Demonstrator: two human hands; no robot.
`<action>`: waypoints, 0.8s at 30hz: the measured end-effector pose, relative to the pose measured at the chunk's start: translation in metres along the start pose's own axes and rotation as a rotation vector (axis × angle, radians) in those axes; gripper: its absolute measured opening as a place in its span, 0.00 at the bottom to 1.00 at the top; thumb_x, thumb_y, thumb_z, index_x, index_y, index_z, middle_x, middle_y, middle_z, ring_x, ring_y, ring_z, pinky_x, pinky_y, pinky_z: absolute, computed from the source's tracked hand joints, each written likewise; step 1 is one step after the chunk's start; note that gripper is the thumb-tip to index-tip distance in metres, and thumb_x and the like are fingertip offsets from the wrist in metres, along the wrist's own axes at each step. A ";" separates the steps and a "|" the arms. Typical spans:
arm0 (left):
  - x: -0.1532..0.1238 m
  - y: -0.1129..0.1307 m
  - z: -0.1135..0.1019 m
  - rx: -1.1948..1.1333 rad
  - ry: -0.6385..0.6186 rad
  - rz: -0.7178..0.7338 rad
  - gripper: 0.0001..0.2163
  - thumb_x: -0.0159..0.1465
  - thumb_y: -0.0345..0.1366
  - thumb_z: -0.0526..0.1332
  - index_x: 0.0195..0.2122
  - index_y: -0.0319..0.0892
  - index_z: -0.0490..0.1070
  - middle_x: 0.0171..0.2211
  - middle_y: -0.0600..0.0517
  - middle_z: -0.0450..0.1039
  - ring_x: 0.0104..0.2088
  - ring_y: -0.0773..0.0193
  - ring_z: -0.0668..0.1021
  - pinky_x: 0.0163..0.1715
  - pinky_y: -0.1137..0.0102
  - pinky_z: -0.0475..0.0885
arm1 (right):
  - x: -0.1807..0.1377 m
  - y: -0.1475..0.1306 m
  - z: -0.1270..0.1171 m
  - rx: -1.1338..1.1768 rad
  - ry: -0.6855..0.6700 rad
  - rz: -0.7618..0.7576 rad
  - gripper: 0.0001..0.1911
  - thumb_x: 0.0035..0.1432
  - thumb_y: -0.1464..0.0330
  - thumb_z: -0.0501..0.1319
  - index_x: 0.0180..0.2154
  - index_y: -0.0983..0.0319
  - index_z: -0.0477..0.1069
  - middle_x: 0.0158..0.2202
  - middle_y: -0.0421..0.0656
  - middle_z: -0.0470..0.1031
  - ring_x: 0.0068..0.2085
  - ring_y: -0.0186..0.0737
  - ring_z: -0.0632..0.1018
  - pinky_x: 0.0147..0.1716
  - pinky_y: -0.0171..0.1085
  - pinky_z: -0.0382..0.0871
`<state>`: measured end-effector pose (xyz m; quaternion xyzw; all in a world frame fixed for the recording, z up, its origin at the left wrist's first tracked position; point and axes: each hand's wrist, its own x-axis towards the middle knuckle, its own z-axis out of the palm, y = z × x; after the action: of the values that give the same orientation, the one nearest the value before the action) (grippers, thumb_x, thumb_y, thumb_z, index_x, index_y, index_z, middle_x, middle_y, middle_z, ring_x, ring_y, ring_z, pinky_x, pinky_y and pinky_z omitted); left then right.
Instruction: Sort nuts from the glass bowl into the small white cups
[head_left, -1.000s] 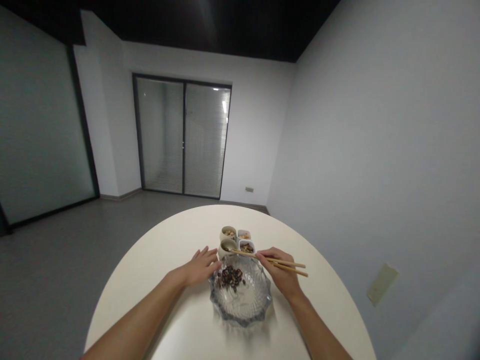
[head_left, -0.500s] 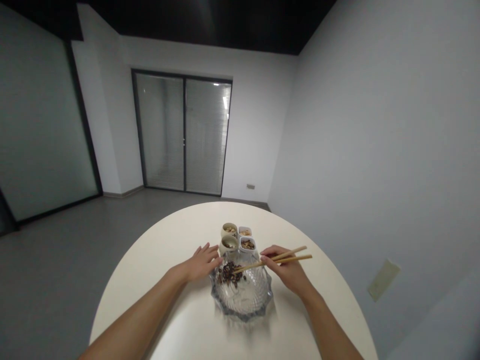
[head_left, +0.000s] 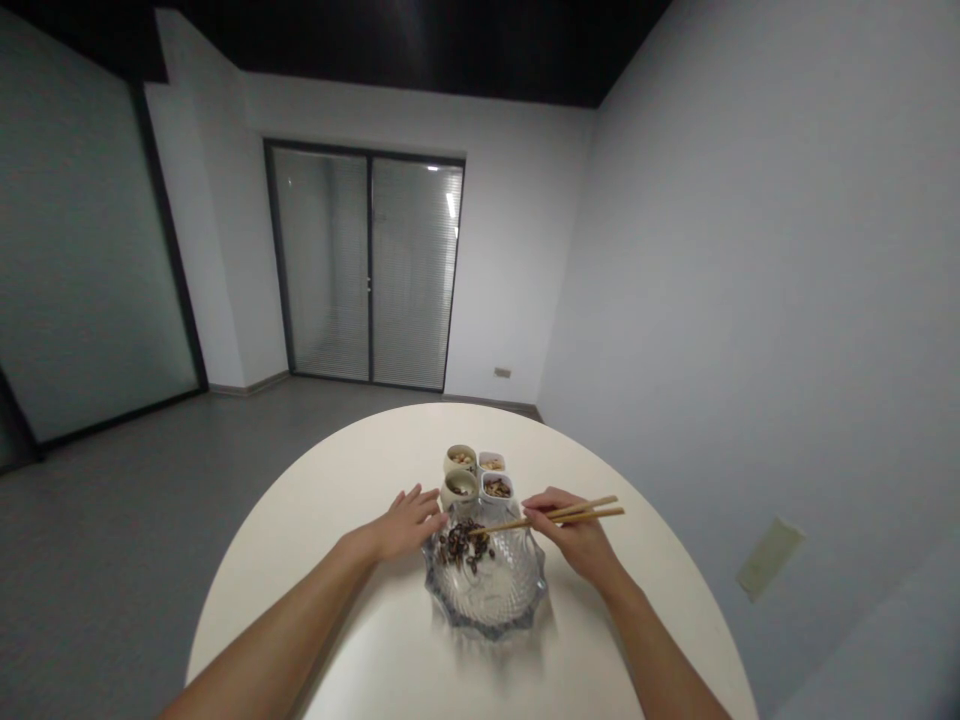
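Note:
My right hand [head_left: 574, 530] grips a pair of wooden chopsticks [head_left: 585, 511], their tips close together among small dark brown seeds or beans [head_left: 463, 545]. These lie heaped at the left inside a scalloped clear glass bowl [head_left: 487, 622]. Whether the tips pinch a piece is too small to tell. My left hand [head_left: 409, 523] rests beside the bowl with fingers stretched out, its thumb at the left rim. Just behind the bowl stand two round cream cups, the nearer cup [head_left: 460, 490] and the farther cup [head_left: 460, 459], both with small pieces inside.
Right of the cups are two white square dishes, the nearer dish [head_left: 496, 487] with brownish pieces and the farther dish [head_left: 492, 462] with paler ones. Everything stands on a round white table [head_left: 360, 640]. A white wall [head_left: 750, 300] rises on the right.
The chopsticks have drawn closer together, and their tips have shifted slightly right and up over the dark pieces. My left hand stays at the bowl's rim.

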<state>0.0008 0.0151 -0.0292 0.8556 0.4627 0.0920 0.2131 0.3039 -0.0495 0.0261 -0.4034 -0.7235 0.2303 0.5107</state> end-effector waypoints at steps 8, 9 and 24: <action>-0.003 0.002 -0.002 0.013 -0.012 -0.005 0.27 0.74 0.56 0.39 0.67 0.51 0.57 0.71 0.51 0.45 0.69 0.43 0.43 0.64 0.44 0.39 | 0.002 0.007 -0.002 0.053 0.214 -0.030 0.07 0.56 0.63 0.67 0.33 0.59 0.80 0.28 0.41 0.77 0.27 0.38 0.77 0.26 0.37 0.73; -0.003 0.002 -0.002 0.017 -0.012 -0.007 0.27 0.74 0.56 0.39 0.66 0.51 0.58 0.71 0.51 0.44 0.69 0.43 0.43 0.64 0.44 0.39 | 0.002 0.007 -0.003 0.051 0.245 -0.043 0.07 0.56 0.63 0.67 0.33 0.59 0.79 0.28 0.41 0.76 0.27 0.38 0.77 0.26 0.37 0.73; -0.004 0.002 -0.002 0.023 -0.018 -0.006 0.28 0.73 0.57 0.38 0.64 0.50 0.62 0.70 0.50 0.45 0.69 0.43 0.43 0.64 0.45 0.39 | 0.005 0.013 -0.006 -0.096 0.353 0.052 0.14 0.54 0.56 0.67 0.35 0.60 0.80 0.31 0.44 0.80 0.32 0.44 0.78 0.33 0.40 0.74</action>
<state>-0.0007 0.0112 -0.0263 0.8575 0.4644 0.0784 0.2073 0.3137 -0.0382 0.0213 -0.4799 -0.6223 0.1341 0.6037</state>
